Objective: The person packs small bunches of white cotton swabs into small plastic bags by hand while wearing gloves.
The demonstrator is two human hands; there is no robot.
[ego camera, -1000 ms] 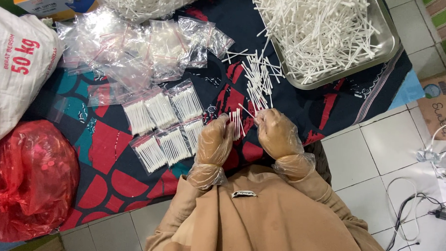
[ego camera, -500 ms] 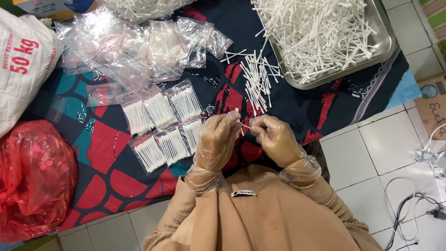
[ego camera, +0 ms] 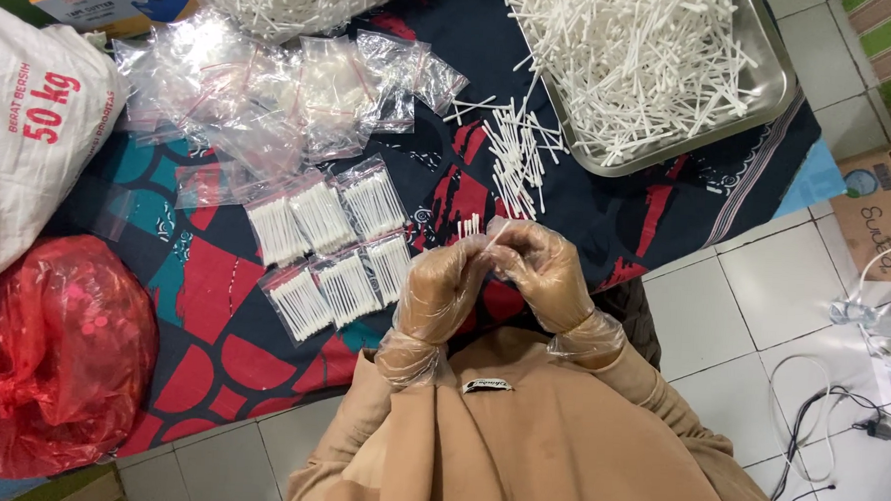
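Observation:
Both hands wear thin clear plastic gloves and meet just above my lap. My left hand [ego camera: 442,290] and my right hand [ego camera: 542,272] together pinch a small bundle of white cotton swabs [ego camera: 478,232]. A loose pile of swabs [ego camera: 514,163] lies on the patterned cloth just beyond my fingers. To the left of my left hand lie several filled small clear bags of swabs [ego camera: 331,246].
A metal tray [ego camera: 763,94] heaped with swabs stands at the upper right. Empty clear bags [ego camera: 273,83] are piled at the upper left. A white sack [ego camera: 30,132] and a red plastic bag [ego camera: 45,353] sit at the left. Cables [ego camera: 839,418] lie on the tiles.
My hands have come together from slightly apart and now close on the swab bundle between them. Nothing else has shifted.

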